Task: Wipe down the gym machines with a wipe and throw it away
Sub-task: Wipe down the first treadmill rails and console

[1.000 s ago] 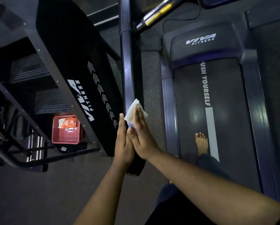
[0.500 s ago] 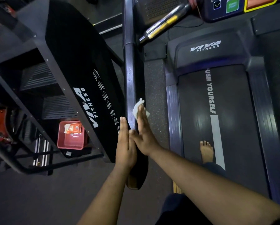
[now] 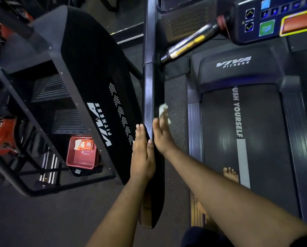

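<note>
Wiping: we press the wipe (image 3: pixel 163 111) flat-fingered under our right hand (image 3: pixel 162 135) | handrail (image 3: pixel 150 97) runs near-to-far | left hand (image 3: pixel 142 155) flat, released, opposite side

- White wipe (image 3: pixel 163 111): crumpled, pressed against the right side of the handrail.
- Dark treadmill handrail (image 3: pixel 150 97): long, glossy, running away from the camera.

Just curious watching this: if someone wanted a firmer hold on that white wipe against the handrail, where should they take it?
Probably by the crumpled end of the white wipe that sticks out beyond the right hand, pinching it from the treadmill side. The rest is pressed flat between the straight fingers and the dark handrail, so only that bunched end offers something to pinch.
</note>
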{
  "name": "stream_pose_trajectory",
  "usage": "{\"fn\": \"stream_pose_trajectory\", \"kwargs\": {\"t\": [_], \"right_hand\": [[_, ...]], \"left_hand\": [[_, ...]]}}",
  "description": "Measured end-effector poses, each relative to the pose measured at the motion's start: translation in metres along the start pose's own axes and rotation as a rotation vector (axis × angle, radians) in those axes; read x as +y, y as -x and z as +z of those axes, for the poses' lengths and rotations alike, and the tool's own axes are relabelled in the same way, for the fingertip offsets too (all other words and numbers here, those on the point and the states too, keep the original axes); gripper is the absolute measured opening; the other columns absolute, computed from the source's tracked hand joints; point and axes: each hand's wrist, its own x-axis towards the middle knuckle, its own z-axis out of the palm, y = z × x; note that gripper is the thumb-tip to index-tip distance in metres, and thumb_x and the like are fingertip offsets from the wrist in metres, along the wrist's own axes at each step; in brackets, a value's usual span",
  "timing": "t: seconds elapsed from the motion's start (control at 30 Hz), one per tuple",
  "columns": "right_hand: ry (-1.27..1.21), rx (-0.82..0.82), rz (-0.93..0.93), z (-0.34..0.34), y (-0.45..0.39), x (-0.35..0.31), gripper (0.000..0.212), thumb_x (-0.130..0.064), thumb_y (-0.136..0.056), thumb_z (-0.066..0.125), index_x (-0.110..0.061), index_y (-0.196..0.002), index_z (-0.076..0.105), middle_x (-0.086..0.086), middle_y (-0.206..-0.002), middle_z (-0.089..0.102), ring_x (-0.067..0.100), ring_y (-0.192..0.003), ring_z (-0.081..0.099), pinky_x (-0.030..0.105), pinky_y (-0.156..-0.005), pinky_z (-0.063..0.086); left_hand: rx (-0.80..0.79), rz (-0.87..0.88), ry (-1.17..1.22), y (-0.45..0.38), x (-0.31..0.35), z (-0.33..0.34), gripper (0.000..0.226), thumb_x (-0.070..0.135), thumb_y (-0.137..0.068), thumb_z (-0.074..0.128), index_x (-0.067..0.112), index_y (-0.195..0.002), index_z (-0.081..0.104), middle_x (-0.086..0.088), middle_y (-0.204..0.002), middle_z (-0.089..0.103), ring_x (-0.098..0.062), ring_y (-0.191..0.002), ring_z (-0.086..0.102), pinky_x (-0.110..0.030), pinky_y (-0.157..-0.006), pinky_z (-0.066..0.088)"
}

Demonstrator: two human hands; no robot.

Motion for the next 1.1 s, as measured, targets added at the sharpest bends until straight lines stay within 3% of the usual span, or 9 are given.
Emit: {"fn": "stream_pose_trajectory", "kwargs": {"t": [0.07,0.23,0.37,0.47,0.7,0.83,0.9,1.0,1.1], "right_hand": [[0.059,0.043,-0.044,-0.001,-0.035,-0.027,0.093,-0.072,-0.094,0.020,-0.011,-0.161,-0.004,0.001,-0.170,-0.011,0.006,-0.153,-0.013,0.040,-0.128,-0.003],[0.120,-0.032,-0.232,-0.003,-0.008,-0.010,0.094,-0.074,-0.097,0.021,-0.013,-0.162,-0.007,-0.001,-0.170,-0.014,0.008,-0.156,-0.012,0.036,-0.128,-0.002],[-0.002,-0.001,-0.062,-0.006,-0.029,-0.005,0.098,-0.074,-0.094,0.031,-0.015,-0.163,-0.005,-0.001,-0.171,-0.009,0.007,-0.156,-0.010,0.038,-0.129,-0.001],[0.016,0.072,0.038,-0.014,-0.092,-0.044,0.084,-0.050,-0.104,0.040,-0.005,-0.161,-0.003,0.011,-0.170,-0.005,0.020,-0.157,-0.007,0.045,-0.128,0.002],[0.181,-0.021,-0.222,-0.017,-0.052,-0.028,0.074,-0.033,-0.106,0.042,-0.006,-0.162,0.001,0.006,-0.170,-0.006,0.015,-0.157,-0.006,0.029,-0.127,-0.001],[0.035,-0.010,-0.015,-0.022,-0.085,-0.043,0.089,-0.046,-0.101,0.053,-0.010,-0.162,-0.001,0.007,-0.171,-0.005,0.018,-0.157,-0.006,0.039,-0.128,0.002],[0.074,0.056,0.058,-0.022,-0.117,-0.066,0.087,-0.038,-0.103,0.055,-0.005,-0.161,-0.001,0.012,-0.171,-0.004,0.023,-0.157,-0.005,0.042,-0.128,0.002],[0.243,0.076,-0.120,-0.017,-0.112,-0.072,0.075,-0.021,-0.106,0.049,-0.001,-0.160,0.002,0.016,-0.170,-0.004,0.026,-0.157,-0.005,0.041,-0.128,0.002],[0.500,-0.046,-0.382,-0.023,-0.062,-0.045,0.065,-0.022,-0.108,0.041,-0.006,-0.162,0.009,0.011,-0.170,-0.004,0.026,-0.157,-0.008,0.039,-0.128,0.004]], "left_hand": [[-0.004,-0.006,-0.003,-0.002,0.002,0.000,0.057,0.033,-0.113,0.031,0.029,-0.164,0.006,0.014,-0.172,0.003,0.005,-0.155,0.001,-0.046,-0.129,0.014],[-0.010,-0.008,0.004,-0.002,0.005,-0.002,0.056,0.030,-0.113,0.032,0.035,-0.161,0.004,0.016,-0.171,0.002,0.005,-0.155,0.001,-0.047,-0.129,0.014],[-0.019,-0.005,-0.033,-0.003,0.005,-0.002,0.055,0.034,-0.113,0.029,0.038,-0.160,0.002,0.018,-0.171,-0.001,0.005,-0.155,-0.002,-0.045,-0.130,0.012],[-0.028,-0.026,-0.062,-0.002,0.006,-0.002,0.055,0.038,-0.113,0.026,0.041,-0.161,-0.001,0.021,-0.170,-0.005,0.006,-0.154,-0.004,-0.041,-0.130,0.006],[-0.021,-0.040,-0.095,-0.001,0.007,-0.001,0.055,0.038,-0.112,0.025,0.041,-0.160,-0.002,0.018,-0.171,-0.005,0.006,-0.154,-0.006,-0.037,-0.129,0.003],[-0.009,-0.035,-0.109,-0.003,0.005,0.000,0.055,0.040,-0.112,0.023,0.041,-0.161,-0.001,0.017,-0.171,-0.004,0.004,-0.155,-0.005,-0.037,-0.129,0.004],[-0.007,-0.045,-0.116,-0.003,0.006,0.000,0.055,0.041,-0.111,0.022,0.041,-0.161,-0.002,0.017,-0.171,-0.004,0.005,-0.155,-0.005,-0.035,-0.128,0.002],[-0.008,-0.053,-0.127,-0.002,0.008,0.000,0.056,0.045,-0.109,0.019,0.040,-0.161,-0.001,0.017,-0.171,-0.004,0.006,-0.154,-0.007,-0.032,-0.128,0.000],[0.006,-0.034,-0.118,-0.001,0.007,0.000,0.056,0.042,-0.110,0.022,0.037,-0.162,0.002,0.016,-0.171,-0.003,0.005,-0.155,-0.006,-0.031,-0.127,0.000]]}}
